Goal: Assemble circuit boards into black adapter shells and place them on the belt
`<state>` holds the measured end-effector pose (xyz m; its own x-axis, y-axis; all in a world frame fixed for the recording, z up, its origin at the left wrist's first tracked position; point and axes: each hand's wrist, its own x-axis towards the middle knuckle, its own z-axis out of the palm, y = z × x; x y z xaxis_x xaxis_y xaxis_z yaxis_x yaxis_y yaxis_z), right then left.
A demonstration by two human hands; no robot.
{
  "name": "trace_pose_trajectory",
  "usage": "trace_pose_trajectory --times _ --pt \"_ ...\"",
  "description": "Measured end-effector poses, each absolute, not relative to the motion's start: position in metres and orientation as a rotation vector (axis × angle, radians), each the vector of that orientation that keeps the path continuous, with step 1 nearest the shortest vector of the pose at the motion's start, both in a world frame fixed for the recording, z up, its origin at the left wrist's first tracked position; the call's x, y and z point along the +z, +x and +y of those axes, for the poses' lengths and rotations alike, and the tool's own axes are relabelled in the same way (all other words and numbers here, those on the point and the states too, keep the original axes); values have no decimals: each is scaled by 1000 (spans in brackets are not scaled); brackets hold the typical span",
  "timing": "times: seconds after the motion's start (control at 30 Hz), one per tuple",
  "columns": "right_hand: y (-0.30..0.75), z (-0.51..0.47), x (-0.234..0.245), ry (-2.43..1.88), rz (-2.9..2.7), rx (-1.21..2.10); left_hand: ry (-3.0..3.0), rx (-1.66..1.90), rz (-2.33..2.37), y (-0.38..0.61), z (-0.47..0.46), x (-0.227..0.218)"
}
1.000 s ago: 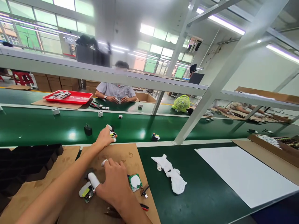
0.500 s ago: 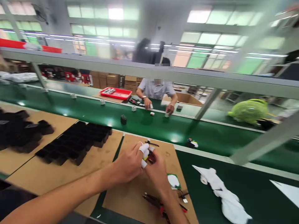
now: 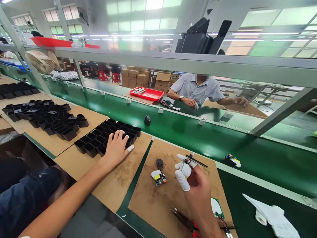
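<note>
My left hand [image 3: 118, 143], with white finger cots on several fingertips, reaches over the rows of black plastic casings [image 3: 92, 149]. Its fingers are spread and stretched out, touching or just above the casings at the right end. My right hand [image 3: 198, 185], also in finger cots, pinches a small circuit board [image 3: 182, 164] with a red wire over the cardboard mat [image 3: 141, 195]. Left of that hand lies another circuit board [image 3: 159, 178] with a yellow part, and a black plug piece [image 3: 159, 162] beside it. Below the right hand are red-handled pliers [image 3: 184, 219], partly hidden by the forearm.
A green conveyor belt [image 3: 178, 129] runs across, carrying a black plug adapter [image 3: 147, 120] and a board [image 3: 232, 161]. More black casings [image 3: 49, 115] lie left. White cloth [image 3: 274, 215] lies right. Opposite, a co-worker [image 3: 198, 89] sits near a red tray [image 3: 148, 94].
My hands were together over the mat; the left has moved away to the black casings, while the right holds the circuit board. The view has swung left. The co-worker's hands have moved off the belt.
</note>
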<state>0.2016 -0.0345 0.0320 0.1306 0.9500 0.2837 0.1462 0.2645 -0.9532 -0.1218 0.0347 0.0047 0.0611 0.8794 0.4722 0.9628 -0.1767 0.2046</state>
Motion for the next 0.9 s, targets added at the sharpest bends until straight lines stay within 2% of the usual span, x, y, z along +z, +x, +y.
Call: trace_pose_trajectory --times 0.23,0.43,0.57,0.73,0.9 --pt "202 -34 31 -1243 -1234 821 -2198 -758 -1964 -102 30 3" --pt "202 -39 31 -1177 -1277 897 -2709 -792 -1696 -98 -20 6" --pt "204 -38 33 -1093 -1320 981 -2917 -1084 -1750 -87 -39 -3" --pt "204 -40 44 -997 -1349 1028 -2978 -1252 -1848 -80 -32 -1" --pt "202 -54 56 -862 -1315 1193 -2975 -1869 -1816 -62 -45 24"
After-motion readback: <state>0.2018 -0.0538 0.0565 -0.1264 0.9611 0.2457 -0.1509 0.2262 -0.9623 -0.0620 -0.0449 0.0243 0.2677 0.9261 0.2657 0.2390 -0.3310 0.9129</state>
